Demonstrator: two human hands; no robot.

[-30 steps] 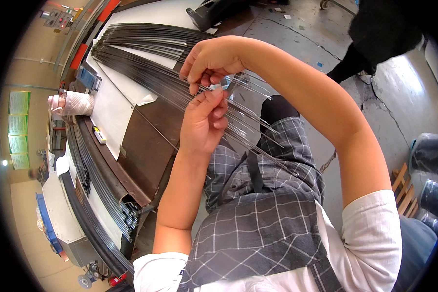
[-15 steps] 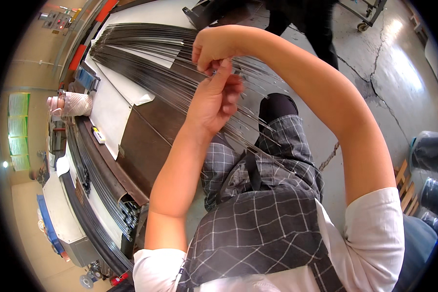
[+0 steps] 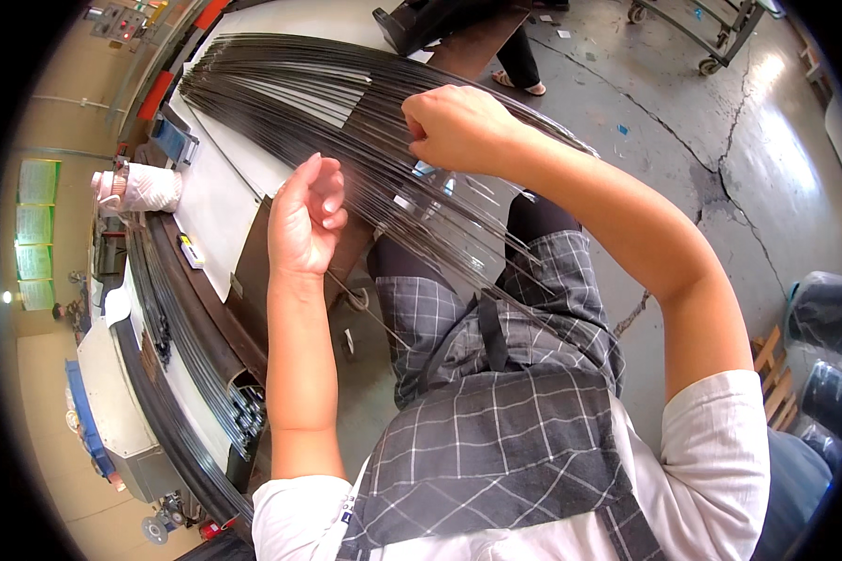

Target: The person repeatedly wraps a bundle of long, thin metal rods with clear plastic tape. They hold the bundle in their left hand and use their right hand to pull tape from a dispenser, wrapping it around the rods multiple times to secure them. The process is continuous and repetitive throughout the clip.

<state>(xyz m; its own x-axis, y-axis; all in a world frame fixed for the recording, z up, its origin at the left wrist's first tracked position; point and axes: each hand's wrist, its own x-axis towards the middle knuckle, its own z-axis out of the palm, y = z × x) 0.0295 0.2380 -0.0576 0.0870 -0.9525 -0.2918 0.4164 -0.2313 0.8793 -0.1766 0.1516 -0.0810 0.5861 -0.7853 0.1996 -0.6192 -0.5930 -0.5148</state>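
Brn bench [image 3: 251, 269] w/ white sheet [image 3: 213, 220] on top; thin blk strips [image 3: 281, 114] across both.

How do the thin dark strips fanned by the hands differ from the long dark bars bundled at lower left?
The thin dark strips fan apart; the long dark bars lie bundled. Strips look thinner than bars. The left hand and right hand are near the strips, away from the bars. Both sets look long and dark.
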